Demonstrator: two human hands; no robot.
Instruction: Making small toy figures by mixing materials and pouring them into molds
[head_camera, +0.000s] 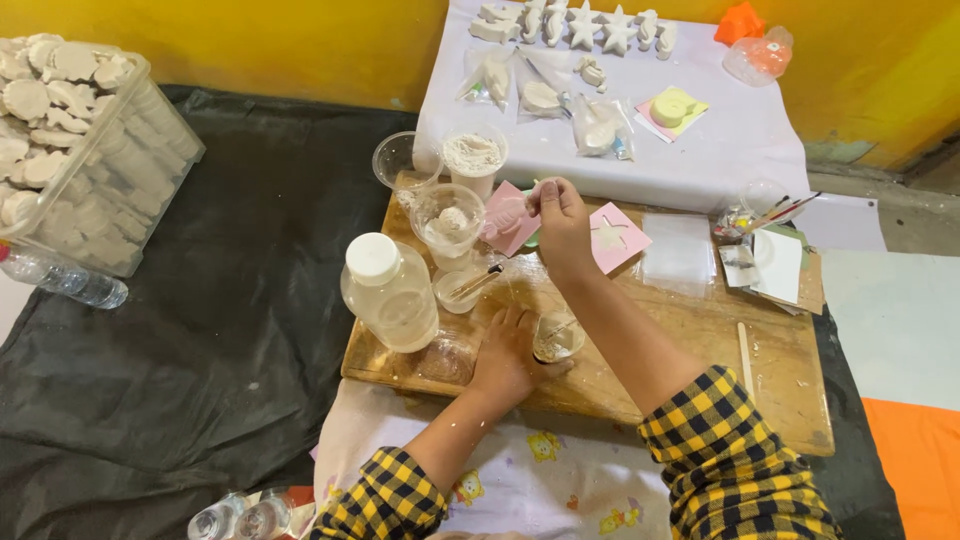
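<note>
My left hand (507, 358) rests on the wooden board (690, 350), its fingers around a small clear cup of beige paste (557, 337). My right hand (560, 220) is stretched out over the board, pinching a small utensil above a pink mould (508, 217). A second pink mould (616, 236) with a star shape lies just right of that hand. Left of my hands stand a clear bottle with a white cap (390, 290), a cup of white powder (472, 158), a cup of wet plaster (449, 225) and a small cup with a stick (465, 288).
A white cloth (700, 150) at the back carries plaster figures (580, 25) and bagged pieces. A clear bin (80, 150) of plaster casts stands at far left beside a water bottle (65, 278). Brushes and papers (775, 255) lie at right. Black sheeting (200, 330) covers the floor.
</note>
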